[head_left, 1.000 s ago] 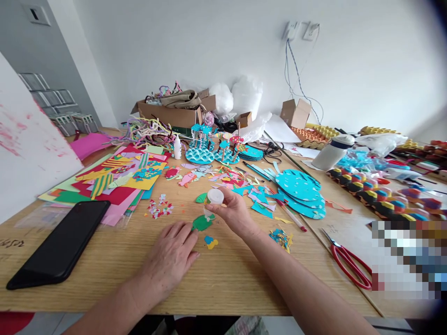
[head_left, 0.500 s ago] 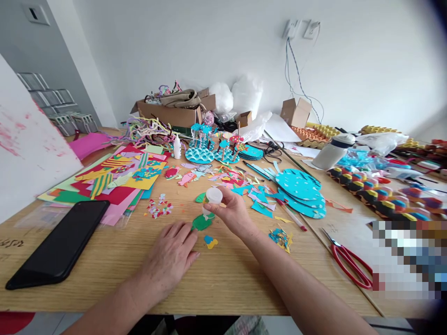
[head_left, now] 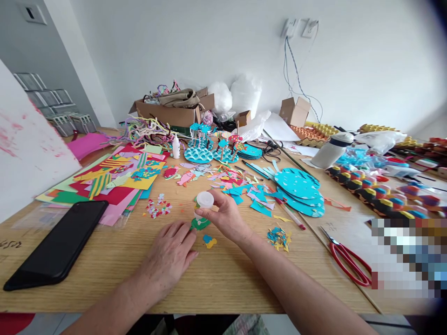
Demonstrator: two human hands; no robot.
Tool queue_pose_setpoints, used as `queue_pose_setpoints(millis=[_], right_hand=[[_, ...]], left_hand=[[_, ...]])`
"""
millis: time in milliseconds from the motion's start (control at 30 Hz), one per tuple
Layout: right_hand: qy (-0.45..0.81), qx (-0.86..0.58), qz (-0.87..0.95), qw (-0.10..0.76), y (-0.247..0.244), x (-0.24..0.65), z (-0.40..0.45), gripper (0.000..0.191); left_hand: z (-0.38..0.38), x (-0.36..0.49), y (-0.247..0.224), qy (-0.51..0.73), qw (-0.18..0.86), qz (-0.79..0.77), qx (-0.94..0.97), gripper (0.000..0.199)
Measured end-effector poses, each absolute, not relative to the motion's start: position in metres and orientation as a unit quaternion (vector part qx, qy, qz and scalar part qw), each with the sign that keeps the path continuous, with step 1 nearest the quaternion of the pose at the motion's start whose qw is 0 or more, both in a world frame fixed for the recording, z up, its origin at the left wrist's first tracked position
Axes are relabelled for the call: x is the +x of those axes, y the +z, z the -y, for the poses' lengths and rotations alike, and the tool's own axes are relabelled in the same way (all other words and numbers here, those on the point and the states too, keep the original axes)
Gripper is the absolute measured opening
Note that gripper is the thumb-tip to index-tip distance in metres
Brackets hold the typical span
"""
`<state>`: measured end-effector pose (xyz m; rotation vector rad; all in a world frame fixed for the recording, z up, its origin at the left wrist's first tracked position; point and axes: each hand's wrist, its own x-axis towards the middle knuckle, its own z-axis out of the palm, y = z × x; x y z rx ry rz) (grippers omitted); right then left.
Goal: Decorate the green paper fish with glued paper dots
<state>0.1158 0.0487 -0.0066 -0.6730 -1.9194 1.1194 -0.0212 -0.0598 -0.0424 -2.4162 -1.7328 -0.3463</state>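
Bare at left hand (head_left: 172, 249) and right hand (head_left: 225, 217), likewise along both forearms (head_left: 296, 284). Clothed, below the near edge of the desk (head_left: 216, 284), in mottled grey-green patterned fabric (head_left: 247, 325), too slightly exposed to identify by type.

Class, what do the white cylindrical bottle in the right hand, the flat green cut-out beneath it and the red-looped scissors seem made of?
White bottle: probably smooth plastic; its round end looks milky, translucent.
Green cut-out: likely matte paper or card; even colour, no shine.
Scissors: metal blades, judging by their silvery sheen; smooth loops, perhaps plastic.
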Motion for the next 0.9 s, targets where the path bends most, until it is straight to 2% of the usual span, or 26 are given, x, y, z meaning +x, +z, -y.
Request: queue_pose_setpoints(millis=[267, 500, 900], right_hand=[[0.443, -0.260, 0.763, 0.393, -0.005, 0.113, -0.048, 0.020], [0.408, -0.317, 0.758, 0.397, -0.003, 0.123, -0.056, 0.019], [0.460, -0.319, 0.733, 0.387, -0.001, 0.128, -0.060, 0.025]], left_hand=[[0.059, -0.020, -0.041, -0.097, 0.079, 0.579, -0.805, 0.034], [0.060, -0.021, -0.041, -0.111, 0.074, 0.581, -0.803, 0.033], [0.060, -0.021, -0.042, -0.123, 0.070, 0.581, -0.802, 0.033]])
